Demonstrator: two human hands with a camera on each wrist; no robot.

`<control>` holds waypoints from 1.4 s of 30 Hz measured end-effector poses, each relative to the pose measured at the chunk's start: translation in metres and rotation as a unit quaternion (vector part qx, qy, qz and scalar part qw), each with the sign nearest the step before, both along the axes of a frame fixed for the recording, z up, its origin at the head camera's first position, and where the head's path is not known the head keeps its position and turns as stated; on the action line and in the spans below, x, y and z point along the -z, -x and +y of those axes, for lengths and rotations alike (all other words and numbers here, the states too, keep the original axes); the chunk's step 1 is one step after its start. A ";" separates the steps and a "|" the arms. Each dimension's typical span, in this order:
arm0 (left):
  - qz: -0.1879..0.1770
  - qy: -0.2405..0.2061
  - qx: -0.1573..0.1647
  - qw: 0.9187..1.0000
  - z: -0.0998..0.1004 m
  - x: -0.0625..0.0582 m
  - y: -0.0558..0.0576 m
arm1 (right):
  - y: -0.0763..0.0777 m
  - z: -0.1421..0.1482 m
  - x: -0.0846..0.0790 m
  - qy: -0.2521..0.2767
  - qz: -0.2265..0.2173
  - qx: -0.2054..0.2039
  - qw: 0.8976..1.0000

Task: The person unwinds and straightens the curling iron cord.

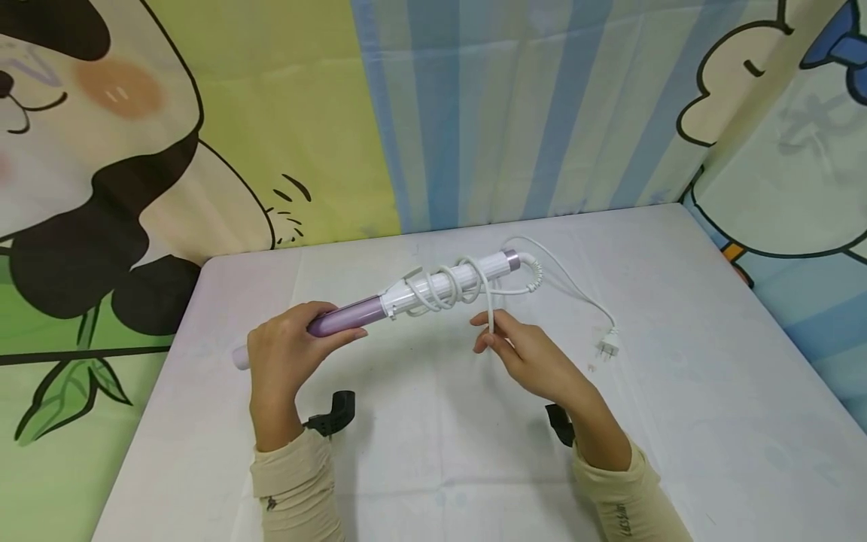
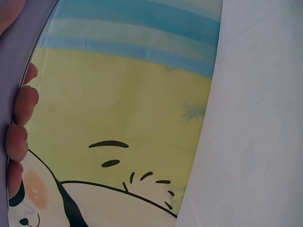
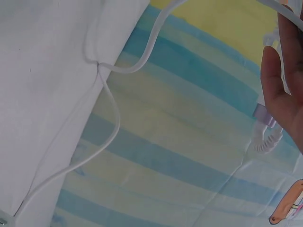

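Observation:
A purple and white curling iron (image 1: 447, 284) is held tilted above the white table. My left hand (image 1: 284, 346) grips its purple end; in the left wrist view the fingers (image 2: 26, 104) wrap past the edge of the purple body (image 2: 12, 61). White cord (image 1: 489, 297) loops several times round the white part. A strand of that cord is pinched between thumb and fingers of my right hand (image 1: 535, 361), below the iron. From there the cord (image 3: 116, 118) runs across the right wrist view. Its plug (image 1: 609, 342) is by the table's right side.
The white-covered table (image 1: 433, 452) meets a striped and yellow cloth backdrop (image 1: 474, 113) with cartoon figures at the back. A black wrist mount (image 1: 332, 414) juts out beside my left wrist, another (image 1: 559, 425) beside the right.

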State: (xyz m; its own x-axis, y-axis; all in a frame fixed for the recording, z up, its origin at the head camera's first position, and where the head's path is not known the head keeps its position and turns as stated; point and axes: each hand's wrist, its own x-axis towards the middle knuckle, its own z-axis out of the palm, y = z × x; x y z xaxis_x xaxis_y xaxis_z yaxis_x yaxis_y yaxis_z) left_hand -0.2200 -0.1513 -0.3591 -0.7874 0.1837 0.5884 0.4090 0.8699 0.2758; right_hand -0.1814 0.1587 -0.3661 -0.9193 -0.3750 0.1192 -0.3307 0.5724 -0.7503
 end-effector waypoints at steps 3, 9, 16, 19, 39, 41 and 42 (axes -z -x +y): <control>-0.002 0.003 -0.001 1.000 0.000 0.000 0.000 | -0.001 0.004 -0.003 -0.001 0.012 0.013 1.000; -0.016 0.013 -0.004 1.000 0.001 -0.001 0.000 | -0.004 0.016 -0.009 0.001 0.033 0.036 0.999; -0.027 0.019 -0.016 0.999 0.002 -0.004 -0.002 | -0.005 0.035 -0.012 0.010 0.111 0.106 0.988; -0.026 0.017 -0.012 0.999 0.002 -0.004 -0.002 | -0.005 0.042 -0.013 0.016 0.133 0.138 0.981; -0.004 0.010 0.021 1.000 0.000 -0.001 -0.002 | 0.003 0.058 -0.005 0.013 0.152 0.199 0.968; -0.001 0.009 0.022 1.000 -0.001 -0.001 -0.002 | 0.003 0.058 -0.006 0.010 0.141 0.201 0.969; 0.000 0.008 0.022 1.000 -0.001 -0.001 -0.002 | 0.003 0.059 -0.006 0.009 0.135 0.203 0.970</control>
State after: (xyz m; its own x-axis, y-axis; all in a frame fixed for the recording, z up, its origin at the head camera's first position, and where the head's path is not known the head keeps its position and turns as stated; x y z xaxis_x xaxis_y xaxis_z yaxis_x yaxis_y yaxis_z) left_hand -0.2183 -0.1523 -0.3577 -0.7781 0.2279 0.5853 0.4475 0.8551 0.2619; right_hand -0.1846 0.2173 -0.3604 -0.9254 0.0155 0.3787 -0.2666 0.6837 -0.6794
